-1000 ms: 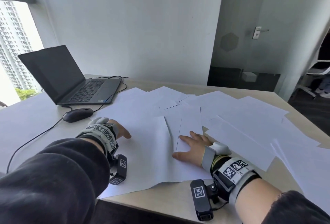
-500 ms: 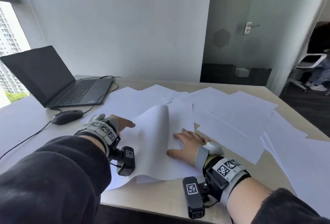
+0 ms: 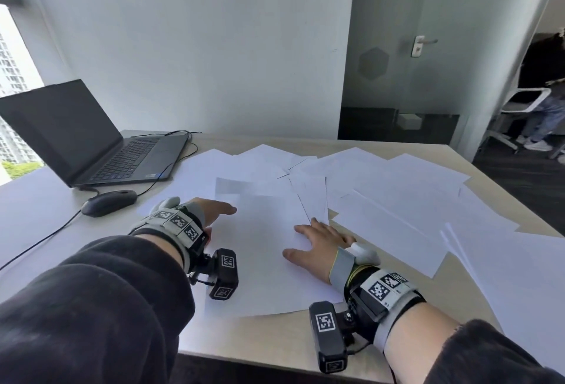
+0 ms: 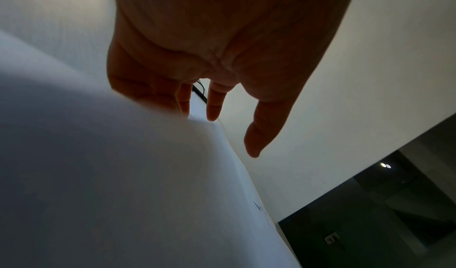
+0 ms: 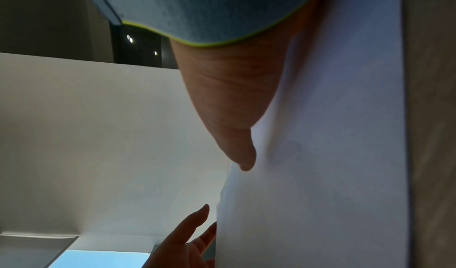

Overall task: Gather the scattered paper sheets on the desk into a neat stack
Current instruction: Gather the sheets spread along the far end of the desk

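Several white paper sheets (image 3: 397,200) lie scattered and overlapping over the middle and right of the desk (image 3: 275,341). A loose pile of sheets (image 3: 263,267) lies near the front edge between my hands. Its top sheet (image 4: 123,184) is blurred at the far edge. My left hand (image 3: 214,212) reaches over the pile's left side with straight fingers (image 4: 214,106), the tips touching the paper. My right hand (image 3: 315,243) lies flat on the pile's right side, its thumb (image 5: 237,135) pressing on the paper (image 5: 320,155).
An open laptop (image 3: 91,145) stands at the far left with a black mouse (image 3: 108,201) in front of it; the mouse cable (image 3: 39,246) trails toward the left edge. A person (image 3: 547,84) stands by a chair beyond the doorway at right.
A sheet between my hands curled up off the desk and has now come down flatter on the near pile. My left hand moved a little right over it; the right hand stayed pressed down.
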Available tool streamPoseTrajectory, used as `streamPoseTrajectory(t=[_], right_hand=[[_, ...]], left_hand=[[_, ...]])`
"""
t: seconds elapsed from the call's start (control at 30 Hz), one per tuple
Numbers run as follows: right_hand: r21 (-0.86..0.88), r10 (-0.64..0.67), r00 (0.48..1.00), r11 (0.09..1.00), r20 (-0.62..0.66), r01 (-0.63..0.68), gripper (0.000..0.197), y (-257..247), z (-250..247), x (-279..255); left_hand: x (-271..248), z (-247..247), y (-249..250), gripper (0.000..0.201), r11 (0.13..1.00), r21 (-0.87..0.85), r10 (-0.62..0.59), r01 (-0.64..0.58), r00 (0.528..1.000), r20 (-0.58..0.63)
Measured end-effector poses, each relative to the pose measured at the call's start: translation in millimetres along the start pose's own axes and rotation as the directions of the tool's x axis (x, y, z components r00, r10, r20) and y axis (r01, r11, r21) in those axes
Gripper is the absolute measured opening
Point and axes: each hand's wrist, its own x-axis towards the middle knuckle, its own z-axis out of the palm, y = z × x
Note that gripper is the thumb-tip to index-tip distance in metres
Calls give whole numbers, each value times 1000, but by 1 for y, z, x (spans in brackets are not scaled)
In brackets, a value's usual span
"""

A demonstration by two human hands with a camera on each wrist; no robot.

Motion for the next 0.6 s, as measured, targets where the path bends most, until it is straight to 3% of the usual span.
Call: streamPoseTrajectory(t=[0.03,0.07,0.13,0.2,0.47,0.53,0.6], right_hand=[[-7,3,1000,1000,5,-3,86,0,0,0],[-9,2,1000,1000,8,-2,85,0,0,0],[-4,-6,1000,1000,-1,6,83,0,-1,-1],[25,-10,1000,1000,-16,10,81,1,0,-2],[227,-71,996,971,-54,81,73,-2,-6,-11],[370,-107,990,919,-91,133,77,-1,-6,-13],[531,-126,984,829,-126,174,65,4,-7,-16]], left_hand=[[-2,1,2,128,999,31,8,-7,1000,-16],[-16,3,6,117,999,42,26,-25,999,-20],[-46,3,11,68,993,75,92,-90,996,-22],[-48,3,10,47,988,91,132,-126,989,-64],[-51,20,-2,47,971,125,207,-204,978,-9],[-55,27,0,45,968,104,227,-228,974,25],[-59,32,0,51,960,106,255,-260,965,61]])
